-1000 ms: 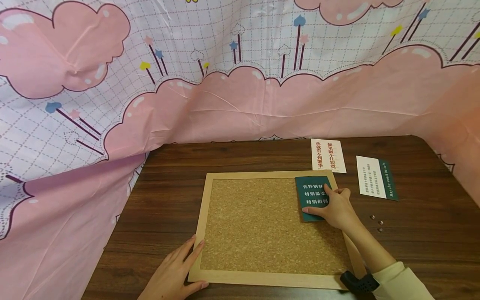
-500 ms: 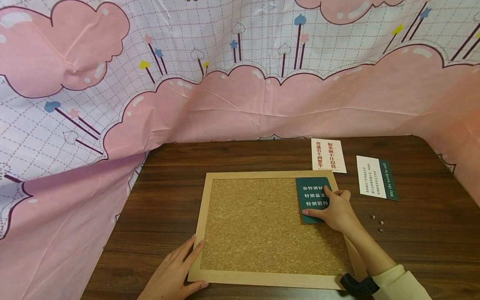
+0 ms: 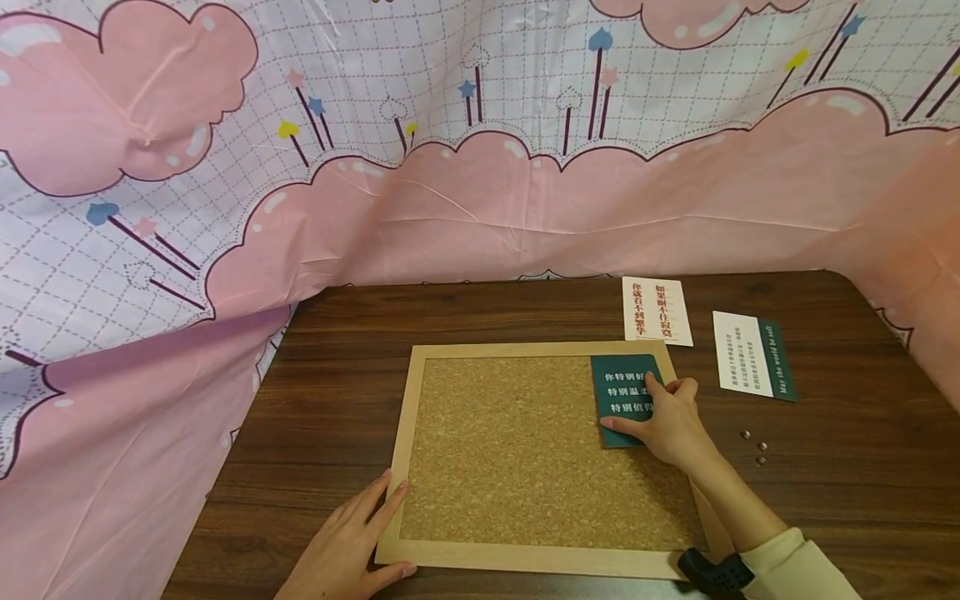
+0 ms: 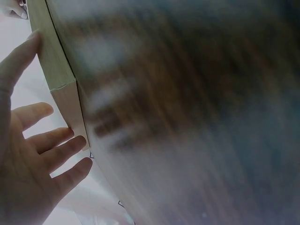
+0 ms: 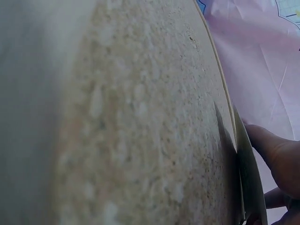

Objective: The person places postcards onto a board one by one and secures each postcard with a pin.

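A cork board with a pale wooden frame (image 3: 517, 558) lies on the table. My left hand (image 3: 341, 537) rests at its near left corner, fingers spread along the left rail and thumb at the front rail. The left wrist view shows those fingers (image 4: 61, 157) fairly straight against the wood. At the board's far right corner, my right hand (image 3: 671, 421) holds a dark green card (image 3: 618, 392) with white lettering, thumb and index finger on its face. From the right wrist, the card (image 5: 251, 173) appears edge-on, close over the cork; its right part is hidden by the hand.
Behind the board lies a white card with red lettering (image 3: 657, 311). Further right is a white and green card (image 3: 753, 356). Several small metal pieces (image 3: 762, 447) lie right of the board. A pink patterned cloth (image 3: 540, 204) hangs behind the table.
The green card has shifted very slightly toward the near side, within the corner. The right hand's fingers have slid a little left over it. The left hand and board stay put.
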Available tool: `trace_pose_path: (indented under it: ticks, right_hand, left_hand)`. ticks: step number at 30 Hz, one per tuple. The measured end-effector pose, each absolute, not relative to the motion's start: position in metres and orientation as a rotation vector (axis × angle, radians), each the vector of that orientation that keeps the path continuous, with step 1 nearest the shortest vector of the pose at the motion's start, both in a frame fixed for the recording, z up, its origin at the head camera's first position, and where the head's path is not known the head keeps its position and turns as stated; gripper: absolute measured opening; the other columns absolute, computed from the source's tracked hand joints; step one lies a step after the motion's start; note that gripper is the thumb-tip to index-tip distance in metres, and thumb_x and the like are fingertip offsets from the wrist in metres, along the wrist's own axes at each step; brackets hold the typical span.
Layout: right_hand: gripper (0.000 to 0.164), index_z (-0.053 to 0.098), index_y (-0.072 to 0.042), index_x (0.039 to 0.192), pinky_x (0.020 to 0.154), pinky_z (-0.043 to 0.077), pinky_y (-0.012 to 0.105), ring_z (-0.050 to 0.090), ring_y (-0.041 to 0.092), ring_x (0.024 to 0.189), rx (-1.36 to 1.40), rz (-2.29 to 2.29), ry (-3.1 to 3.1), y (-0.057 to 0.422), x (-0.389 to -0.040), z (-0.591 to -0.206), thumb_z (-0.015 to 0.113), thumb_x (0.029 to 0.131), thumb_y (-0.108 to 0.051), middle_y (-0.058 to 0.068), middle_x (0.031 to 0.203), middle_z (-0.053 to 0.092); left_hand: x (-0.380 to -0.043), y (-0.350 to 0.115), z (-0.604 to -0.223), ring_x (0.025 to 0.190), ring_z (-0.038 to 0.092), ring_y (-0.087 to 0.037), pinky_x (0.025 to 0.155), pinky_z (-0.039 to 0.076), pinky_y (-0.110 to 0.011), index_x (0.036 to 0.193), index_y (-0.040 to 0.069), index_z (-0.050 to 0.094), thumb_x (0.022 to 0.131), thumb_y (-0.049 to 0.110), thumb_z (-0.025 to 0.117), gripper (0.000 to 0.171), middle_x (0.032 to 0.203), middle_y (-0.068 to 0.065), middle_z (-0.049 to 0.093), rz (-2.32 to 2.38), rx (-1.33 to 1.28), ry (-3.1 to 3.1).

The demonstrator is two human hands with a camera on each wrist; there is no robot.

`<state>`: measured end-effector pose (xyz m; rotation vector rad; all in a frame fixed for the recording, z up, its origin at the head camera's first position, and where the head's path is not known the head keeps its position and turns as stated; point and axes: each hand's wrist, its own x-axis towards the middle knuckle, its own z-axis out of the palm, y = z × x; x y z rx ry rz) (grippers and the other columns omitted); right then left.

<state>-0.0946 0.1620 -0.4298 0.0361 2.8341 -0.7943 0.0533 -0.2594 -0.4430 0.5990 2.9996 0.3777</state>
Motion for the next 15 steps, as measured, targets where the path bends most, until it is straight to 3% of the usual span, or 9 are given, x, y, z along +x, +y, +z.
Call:
trace_pose_path:
  ticks: [8,15]
  right_hand:
    - [0.111,0.024,0.009,0.149,0.067,0.038,0.036,0.033,0.029,0.085,-0.003,-0.779,2.867,0.1602,-0.0954,-0.4319,0.074,0.076,-0.058,0.026,0.110,0.027]
    - [0.110,0.024,0.010,0.148,0.070,0.038,0.040,0.032,0.031,0.087,-0.007,-0.781,2.866,0.1577,-0.0957,-0.4301,0.075,0.076,-0.055,0.029,0.111,0.027]
  left_hand:
    - [0.0530,-0.2582,-0.4419,0.124,0.053,-0.040,0.086,0.050,-0.060,0.150,0.015,0.038,0.079,0.068,0.063,0.092,0.152,-0.018,0.039,0.380,0.585,2.987]
    - [0.0533,-0.2571,-0.4408,0.124,0.053,-0.040,0.086,0.050,-0.060,0.150,0.016,0.037,0.079,0.068,0.064,0.092,0.152,-0.018,0.039,0.378,0.578,2.990]
